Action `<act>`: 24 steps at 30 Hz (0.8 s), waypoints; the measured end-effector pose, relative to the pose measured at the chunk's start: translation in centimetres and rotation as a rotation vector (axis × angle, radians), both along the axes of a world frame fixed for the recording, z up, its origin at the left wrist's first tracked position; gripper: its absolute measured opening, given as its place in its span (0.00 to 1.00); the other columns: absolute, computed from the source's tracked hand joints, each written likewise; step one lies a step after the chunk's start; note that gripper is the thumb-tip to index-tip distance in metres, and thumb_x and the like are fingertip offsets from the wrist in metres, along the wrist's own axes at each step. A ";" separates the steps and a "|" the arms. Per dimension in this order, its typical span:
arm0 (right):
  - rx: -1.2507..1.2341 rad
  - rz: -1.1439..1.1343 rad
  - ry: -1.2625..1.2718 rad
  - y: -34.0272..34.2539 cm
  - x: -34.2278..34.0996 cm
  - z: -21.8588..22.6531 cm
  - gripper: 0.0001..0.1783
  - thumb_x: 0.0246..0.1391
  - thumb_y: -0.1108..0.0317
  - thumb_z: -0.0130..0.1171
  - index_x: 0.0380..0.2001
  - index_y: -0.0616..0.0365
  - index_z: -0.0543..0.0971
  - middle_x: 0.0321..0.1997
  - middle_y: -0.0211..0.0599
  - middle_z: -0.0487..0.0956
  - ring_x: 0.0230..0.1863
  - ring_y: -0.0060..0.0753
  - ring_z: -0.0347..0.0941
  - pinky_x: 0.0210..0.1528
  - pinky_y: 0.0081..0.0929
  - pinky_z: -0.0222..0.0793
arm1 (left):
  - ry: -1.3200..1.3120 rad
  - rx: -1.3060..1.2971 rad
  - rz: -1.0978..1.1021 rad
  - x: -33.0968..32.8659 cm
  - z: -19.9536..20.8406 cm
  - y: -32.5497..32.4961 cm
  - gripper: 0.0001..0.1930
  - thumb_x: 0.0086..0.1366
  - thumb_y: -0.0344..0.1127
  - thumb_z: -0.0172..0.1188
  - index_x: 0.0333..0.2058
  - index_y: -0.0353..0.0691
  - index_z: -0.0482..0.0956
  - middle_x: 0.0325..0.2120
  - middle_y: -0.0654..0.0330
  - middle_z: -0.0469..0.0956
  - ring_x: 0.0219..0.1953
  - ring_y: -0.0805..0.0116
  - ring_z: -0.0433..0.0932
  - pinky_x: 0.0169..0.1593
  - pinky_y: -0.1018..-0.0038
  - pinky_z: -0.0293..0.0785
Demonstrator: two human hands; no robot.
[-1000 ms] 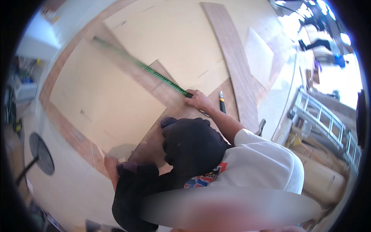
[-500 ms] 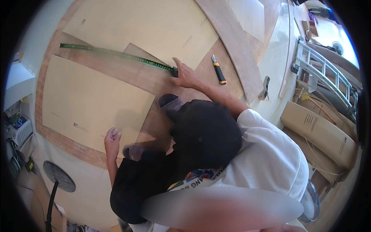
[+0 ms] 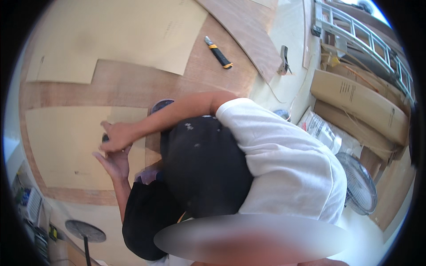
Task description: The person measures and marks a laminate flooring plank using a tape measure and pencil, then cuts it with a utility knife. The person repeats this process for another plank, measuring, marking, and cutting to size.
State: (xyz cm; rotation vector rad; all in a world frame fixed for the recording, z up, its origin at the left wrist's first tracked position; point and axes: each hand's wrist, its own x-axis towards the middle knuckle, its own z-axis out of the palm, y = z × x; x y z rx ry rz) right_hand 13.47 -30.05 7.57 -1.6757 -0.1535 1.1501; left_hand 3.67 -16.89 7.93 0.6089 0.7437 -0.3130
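Note:
My right hand (image 3: 119,135) is closed around a small dark tape measure (image 3: 105,138), mostly covered by the fingers; no blade shows. Just below it my left hand (image 3: 116,164) is open, palm up, with thumb and fingers spread, close to the right hand. Both hands are over a tan sheet (image 3: 57,150) lying on a brown plywood board (image 3: 133,84). A larger tan sheet (image 3: 120,35) with a stepped edge lies beyond it. To its right rests a black and yellow utility knife (image 3: 218,53).
Another plywood panel (image 3: 248,35) lies at the far right, beside a metal hand tool (image 3: 283,61). A ladder (image 3: 355,26), a long cardboard box (image 3: 359,95) and a fan (image 3: 357,181) stand along the right. A second fan (image 3: 85,230) is at lower left.
My right hand has moved left and nearer with the tape measure, meeting my left hand over the nearer sheet. The long green blade is no longer in view. The whole view has shifted.

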 end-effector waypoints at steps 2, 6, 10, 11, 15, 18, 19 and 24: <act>-0.062 0.040 -0.153 0.5 -1.8 -0.4 0.56 0.51 0.43 0.61 0.68 0.76 0.52 0.43 0.67 0.80 0.47 0.64 0.79 0.52 0.47 0.75 | 0.057 0.035 -0.083 0.2 0.6 -0.2 0.47 0.70 0.73 0.38 0.70 0.36 0.52 0.68 0.49 0.59 0.68 0.50 0.61 0.67 0.45 0.61; -0.038 0.053 -0.450 0.7 -3.1 -0.3 0.50 0.52 0.47 0.61 0.65 0.76 0.57 0.41 0.66 0.80 0.47 0.63 0.79 0.52 0.46 0.74 | 0.098 -0.040 -0.100 0.9 0.6 0.6 0.42 0.74 0.69 0.35 0.72 0.39 0.52 0.70 0.48 0.57 0.72 0.54 0.57 0.73 0.57 0.52; 0.160 0.317 -0.132 -0.4 -1.2 -1.7 0.40 0.53 0.50 0.61 0.58 0.74 0.66 0.39 0.66 0.80 0.46 0.62 0.79 0.50 0.46 0.74 | 0.198 0.011 -0.114 1.5 -0.6 3.3 0.35 0.75 0.62 0.37 0.67 0.39 0.62 0.64 0.50 0.68 0.66 0.55 0.66 0.68 0.55 0.62; 0.120 0.275 -0.215 -0.7 -0.9 -2.1 0.38 0.53 0.51 0.61 0.54 0.75 0.69 0.36 0.62 0.81 0.41 0.58 0.81 0.45 0.44 0.76 | 0.126 -0.051 -0.213 1.6 -0.8 3.7 0.35 0.75 0.62 0.38 0.66 0.39 0.63 0.61 0.51 0.70 0.63 0.56 0.69 0.64 0.55 0.66; 0.005 0.158 -0.274 -1.4 -0.5 -3.3 0.28 0.51 0.53 0.61 0.38 0.75 0.80 0.31 0.56 0.84 0.32 0.46 0.84 0.32 0.36 0.80 | 0.098 0.045 -0.437 0.9 -1.0 2.9 0.31 0.75 0.60 0.40 0.62 0.42 0.68 0.52 0.54 0.78 0.51 0.59 0.79 0.47 0.59 0.79; -0.032 0.084 -0.095 -1.9 -0.8 -3.7 0.22 0.50 0.55 0.63 0.28 0.71 0.84 0.31 0.56 0.84 0.34 0.43 0.85 0.30 0.34 0.80 | 0.147 0.272 -0.438 0.3 -0.4 1.1 0.29 0.75 0.55 0.44 0.65 0.41 0.66 0.46 0.57 0.81 0.45 0.62 0.81 0.45 0.63 0.80; -0.025 0.065 -0.033 -2.3 -0.8 -3.8 0.21 0.49 0.56 0.65 0.26 0.69 0.84 0.31 0.55 0.84 0.35 0.41 0.85 0.31 0.33 0.80 | 0.087 0.333 -0.476 0.3 -0.2 0.7 0.30 0.75 0.54 0.44 0.66 0.40 0.64 0.46 0.56 0.81 0.44 0.63 0.81 0.45 0.64 0.80; 0.073 -0.117 0.314 -4.6 -1.2 -4.4 0.17 0.46 0.63 0.71 0.33 0.67 0.83 0.32 0.45 0.84 0.31 0.37 0.83 0.29 0.31 0.81 | -0.028 0.368 -0.779 1.6 0.9 0.7 0.33 0.72 0.42 0.53 0.70 0.33 0.57 0.48 0.51 0.77 0.46 0.65 0.80 0.47 0.71 0.79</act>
